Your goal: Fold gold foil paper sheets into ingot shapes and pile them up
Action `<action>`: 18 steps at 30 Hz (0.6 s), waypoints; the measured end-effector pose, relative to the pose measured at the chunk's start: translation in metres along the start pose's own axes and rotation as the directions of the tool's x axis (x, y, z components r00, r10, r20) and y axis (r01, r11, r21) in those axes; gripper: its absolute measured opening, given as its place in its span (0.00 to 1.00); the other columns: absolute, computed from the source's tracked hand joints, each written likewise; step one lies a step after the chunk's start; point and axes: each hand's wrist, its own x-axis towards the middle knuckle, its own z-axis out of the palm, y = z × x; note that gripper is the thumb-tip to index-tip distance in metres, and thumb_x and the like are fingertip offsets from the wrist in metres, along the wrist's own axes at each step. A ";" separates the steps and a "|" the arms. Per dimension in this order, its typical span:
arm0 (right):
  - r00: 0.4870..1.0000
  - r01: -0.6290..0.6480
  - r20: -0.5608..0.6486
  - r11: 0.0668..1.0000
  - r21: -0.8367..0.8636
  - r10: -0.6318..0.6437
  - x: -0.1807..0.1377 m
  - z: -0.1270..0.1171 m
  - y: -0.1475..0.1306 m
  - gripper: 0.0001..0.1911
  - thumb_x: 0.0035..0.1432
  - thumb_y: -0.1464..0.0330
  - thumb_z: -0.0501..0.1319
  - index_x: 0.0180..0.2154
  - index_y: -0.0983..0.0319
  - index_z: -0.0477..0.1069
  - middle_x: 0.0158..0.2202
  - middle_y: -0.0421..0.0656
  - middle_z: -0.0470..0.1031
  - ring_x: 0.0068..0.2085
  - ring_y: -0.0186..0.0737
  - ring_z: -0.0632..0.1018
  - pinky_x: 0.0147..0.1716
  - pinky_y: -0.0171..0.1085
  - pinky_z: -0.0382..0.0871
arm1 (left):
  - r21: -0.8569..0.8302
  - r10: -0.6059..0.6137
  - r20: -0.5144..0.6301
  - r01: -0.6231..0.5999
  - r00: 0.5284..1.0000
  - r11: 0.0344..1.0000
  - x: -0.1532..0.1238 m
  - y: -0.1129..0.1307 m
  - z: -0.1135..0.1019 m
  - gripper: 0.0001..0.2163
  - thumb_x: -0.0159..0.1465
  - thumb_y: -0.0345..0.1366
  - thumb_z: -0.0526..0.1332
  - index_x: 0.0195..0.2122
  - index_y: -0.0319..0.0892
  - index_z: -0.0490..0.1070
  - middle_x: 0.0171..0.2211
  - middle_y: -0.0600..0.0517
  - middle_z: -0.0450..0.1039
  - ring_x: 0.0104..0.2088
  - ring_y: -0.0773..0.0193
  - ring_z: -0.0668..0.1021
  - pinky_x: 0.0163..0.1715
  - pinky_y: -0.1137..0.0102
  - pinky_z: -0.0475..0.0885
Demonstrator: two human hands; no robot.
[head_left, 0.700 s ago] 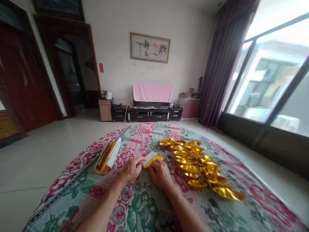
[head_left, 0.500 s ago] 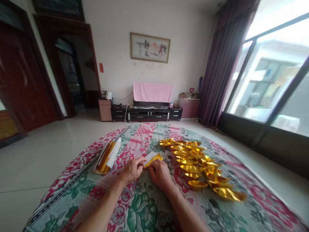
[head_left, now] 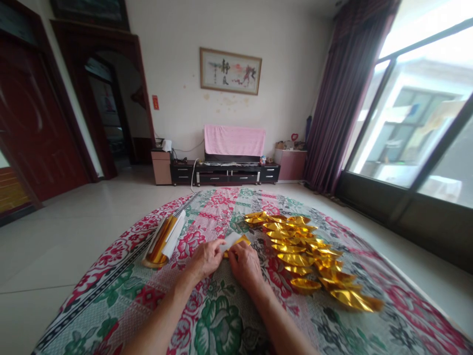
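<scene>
Both my hands rest on a flowered cloth [head_left: 221, 320] spread over a round surface. My left hand [head_left: 206, 259] and my right hand [head_left: 244, 265] pinch a small gold-and-white foil sheet [head_left: 234, 240] between them, fingers pressed on its near edge. To the right lies a long heap of folded gold foil pieces [head_left: 306, 251], close to my right hand but apart from it. A stack of flat gold sheets [head_left: 164, 239] lies to the left of my left hand.
Pale tiled floor surrounds the cloth. A low black cabinet [head_left: 225, 173] with a pink cloth stands at the far wall under a framed picture. Dark doors are at the left, a purple curtain and big window at the right.
The view has shifted very slightly. My hands have stayed in place on the foil sheet, with my fingers pressing a little further over it.
</scene>
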 end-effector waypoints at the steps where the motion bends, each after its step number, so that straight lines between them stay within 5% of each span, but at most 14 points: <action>1: 1.000 -0.014 0.003 1.000 -0.012 0.014 0.000 0.000 -0.001 0.11 0.59 0.68 0.51 0.29 0.61 0.70 0.31 0.43 0.70 0.33 0.34 0.70 0.32 0.32 0.55 | 0.019 -0.015 0.006 0.015 1.000 1.000 0.001 0.001 0.000 0.16 0.57 0.30 0.54 0.47 0.44 0.70 0.27 0.52 0.74 0.26 0.68 0.74 0.28 0.76 0.64; 18: 0.994 -0.107 -0.002 0.994 -0.012 0.107 0.002 0.004 -0.004 0.06 0.55 0.70 0.55 0.28 0.62 0.70 0.31 0.43 0.69 0.33 0.35 0.69 0.33 0.33 0.56 | 0.181 -0.037 -0.001 0.037 0.999 0.983 0.003 0.008 0.005 0.16 0.57 0.29 0.53 0.47 0.44 0.69 0.36 0.51 0.76 0.37 0.64 0.76 0.38 0.73 0.67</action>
